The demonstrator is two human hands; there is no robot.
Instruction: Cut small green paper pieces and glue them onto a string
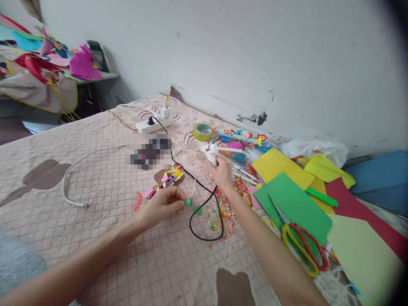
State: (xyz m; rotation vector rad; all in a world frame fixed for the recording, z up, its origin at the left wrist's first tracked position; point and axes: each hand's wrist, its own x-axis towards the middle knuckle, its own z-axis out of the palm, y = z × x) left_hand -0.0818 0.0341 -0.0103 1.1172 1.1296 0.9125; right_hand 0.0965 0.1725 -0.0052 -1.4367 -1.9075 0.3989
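Two hands of yours in play now: one left hand (168,202), one right hand (222,173)! You've one glue gun (211,154), one pair of scissors (287,225), one tape roll (201,137), and near the table's (102,182) far corner, one power strip (145,126)!

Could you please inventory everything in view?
Glue gun: 1, white, centre
Craft piece: 1, green, centre
Decorated stick: 1, multicoloured, centre
Looped cord: 1, black, centre
Tape roll: 1, yellowish, back
Power strip: 1, white, back
Cable: 1, white, left
Pixelated object: 1, dark, left
Scissors: 1, red and yellow handles, right
Paper sheets: several, mixed, right
Scraps: many, multicoloured, centre
Craft pile: uncounted, multicoloured, upper left
Tablecloth: 1, pinkish, underneath
Left grip: 1, at craft piece
Right grip: 1, holding glue gun
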